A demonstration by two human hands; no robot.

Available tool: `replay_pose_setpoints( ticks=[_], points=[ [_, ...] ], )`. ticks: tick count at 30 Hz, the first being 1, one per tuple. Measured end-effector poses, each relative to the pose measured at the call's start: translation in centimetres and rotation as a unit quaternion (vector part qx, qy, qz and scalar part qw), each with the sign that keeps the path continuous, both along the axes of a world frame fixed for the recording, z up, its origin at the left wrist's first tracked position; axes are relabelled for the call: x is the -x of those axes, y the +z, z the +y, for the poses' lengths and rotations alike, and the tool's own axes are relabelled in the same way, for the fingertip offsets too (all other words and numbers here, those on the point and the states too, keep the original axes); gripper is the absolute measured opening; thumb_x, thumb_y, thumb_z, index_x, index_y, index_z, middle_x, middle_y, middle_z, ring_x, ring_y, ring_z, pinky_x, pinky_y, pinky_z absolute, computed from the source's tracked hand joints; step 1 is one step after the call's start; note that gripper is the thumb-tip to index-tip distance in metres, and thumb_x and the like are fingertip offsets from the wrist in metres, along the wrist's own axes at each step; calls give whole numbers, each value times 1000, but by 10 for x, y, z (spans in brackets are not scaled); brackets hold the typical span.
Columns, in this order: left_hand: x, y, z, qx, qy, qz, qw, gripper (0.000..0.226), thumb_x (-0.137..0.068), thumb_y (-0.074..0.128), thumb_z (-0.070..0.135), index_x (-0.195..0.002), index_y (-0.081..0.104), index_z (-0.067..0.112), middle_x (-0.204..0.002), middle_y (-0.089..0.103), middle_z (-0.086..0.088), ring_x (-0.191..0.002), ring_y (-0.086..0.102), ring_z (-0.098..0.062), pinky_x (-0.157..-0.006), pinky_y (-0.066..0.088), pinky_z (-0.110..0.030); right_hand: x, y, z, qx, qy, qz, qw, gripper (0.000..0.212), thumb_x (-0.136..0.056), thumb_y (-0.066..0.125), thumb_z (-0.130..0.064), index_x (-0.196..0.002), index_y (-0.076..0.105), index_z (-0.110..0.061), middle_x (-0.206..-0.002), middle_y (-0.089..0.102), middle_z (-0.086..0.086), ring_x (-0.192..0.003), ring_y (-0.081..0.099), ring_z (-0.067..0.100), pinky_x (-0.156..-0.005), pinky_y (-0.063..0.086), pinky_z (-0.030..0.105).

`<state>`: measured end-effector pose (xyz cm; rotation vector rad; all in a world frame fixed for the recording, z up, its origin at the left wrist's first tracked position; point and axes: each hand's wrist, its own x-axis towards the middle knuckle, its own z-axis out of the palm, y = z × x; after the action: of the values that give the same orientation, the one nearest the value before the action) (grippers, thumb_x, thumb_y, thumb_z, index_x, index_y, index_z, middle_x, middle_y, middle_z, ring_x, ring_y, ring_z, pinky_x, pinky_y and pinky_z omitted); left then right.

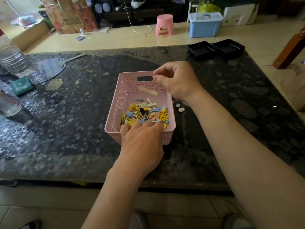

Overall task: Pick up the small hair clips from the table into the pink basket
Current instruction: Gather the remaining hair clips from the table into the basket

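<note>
The pink basket (115, 103) stands in the middle of the dark table. A pile of small hair clips (145, 114), yellow stars, blue and pink pieces, lies in its near half. My left hand (142, 142) grips the basket's near rim, with the fingertips inside touching the pile. My right hand (179, 81) hovers over the far right corner with its fingers loosely apart and nothing between them. Just below it, a blurred cream clip (148, 92) is in the air inside the basket. Two white flower clips (179, 107) lie on the table right of the basket, under my right wrist.
Two black trays (216, 49) sit at the table's far right corner. At the left are a clear plastic bottle (13, 58), a round fan (47, 70), a green box (22, 86) and a glass (8, 104). A pink stool (164, 24) and a blue bin (205, 24) stand on the floor beyond.
</note>
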<state>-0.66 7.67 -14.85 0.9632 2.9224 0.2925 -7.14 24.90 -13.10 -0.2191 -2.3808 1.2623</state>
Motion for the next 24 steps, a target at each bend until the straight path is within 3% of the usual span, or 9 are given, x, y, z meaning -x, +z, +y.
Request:
replay_pose_setpoints(
  ticks=[4, 8, 10, 12, 15, 20, 24],
  points=[
    [-1, -1, -1, -3, -1, 6, 1000, 7, -96, 47, 31, -102, 48, 32, -104, 57, 9, -98, 47, -21, -90, 28, -43, -2, -7, 7, -67, -68, -30, 995, 18, -95, 59, -8, -106, 72, -12, -103, 70, 2, -88, 60, 8, -66, 43, 9],
    [0, -1, 0, -7, 0, 9, 1000, 4, -96, 47, 31, -100, 48, 30, -102, 58, 9, -96, 47, -21, -89, 28, -43, -6, -26, 30, -165, -87, -231, 955, 44, -86, 64, -3, -128, 62, -17, -126, 63, 8, -109, 62, 24, -83, 53, 32],
    [0, -1, 0, -7, 1, 9, 1000, 4, -96, 47, 31, -99, 48, 30, -103, 58, 9, -96, 47, -21, -89, 28, -43, -7, -38, 33, -174, -36, -342, 923, 64, -83, 71, -12, -141, 50, -30, -140, 52, 9, -120, 57, 29, -91, 54, 42],
    [0, -1, 1, -6, 3, 7, 1000, 5, -96, 47, 30, -101, 48, 31, -104, 58, 9, -97, 47, -21, -90, 28, -43, -5, -48, 33, -191, -5, -393, 899, 69, -82, 72, -28, -143, 44, -44, -146, 40, 11, -128, 49, 35, -97, 51, 48],
    [0, -1, 1, -6, 3, 4, 1000, 6, -96, 48, 30, -102, 48, 30, -106, 58, 8, -98, 47, -21, -91, 29, -44, 0, -59, 33, -200, -10, -392, 898, 60, -85, 70, -39, -140, 46, -48, -146, 34, 10, -129, 47, 36, -98, 51, 48],
    [0, -1, 1, -12, 0, 5, 1000, 4, -97, 48, 30, -100, 48, 31, -104, 58, 9, -97, 47, -20, -91, 29, -44, 1, -61, 30, -186, 0, -326, 927, 37, -91, 69, -27, -128, 65, -31, -128, 62, 5, -107, 63, 27, -91, 56, 43],
    [0, 0, 1, -7, 2, 1, 1000, 5, -97, 47, 31, -101, 48, 32, -106, 57, 10, -98, 47, -20, -92, 28, -44, -2, -58, 30, -197, -24, -327, 924, 22, -90, 69, -18, -112, 72, -22, -110, 68, 5, -95, 66, 23, -86, 58, 41]
  ],
)
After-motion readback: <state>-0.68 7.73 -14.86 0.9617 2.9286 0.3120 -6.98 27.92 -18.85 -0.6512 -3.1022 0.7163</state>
